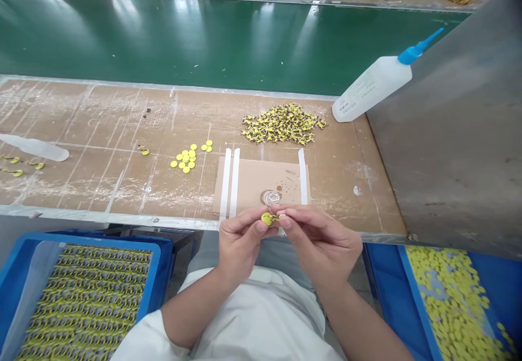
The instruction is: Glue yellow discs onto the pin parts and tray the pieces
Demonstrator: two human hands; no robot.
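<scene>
Between my two hands, just over the table's front edge, is a small yellow disc (267, 218) with a little dark-and-yellow piece at its right side. My left hand (243, 241) is closed, pinching the disc between thumb and fingertips. My right hand (322, 241) is closed too, its fingertips on the small piece where it meets the disc. Just beyond my fingers, a clear round patch (271, 197) lies on a taped cardboard sheet (265, 173). Farther back is a heap of small yellow-and-dark pieces (283, 124). Several loose yellow discs (186, 159) lie to the left.
A white bottle with a blue nozzle (373, 89) leans against the metal panel (457, 122) at right. Another bottle (35, 146) lies at left near joined pieces (36, 165). Blue trays (155, 274) flank me below. Beyond runs a green belt (163, 40).
</scene>
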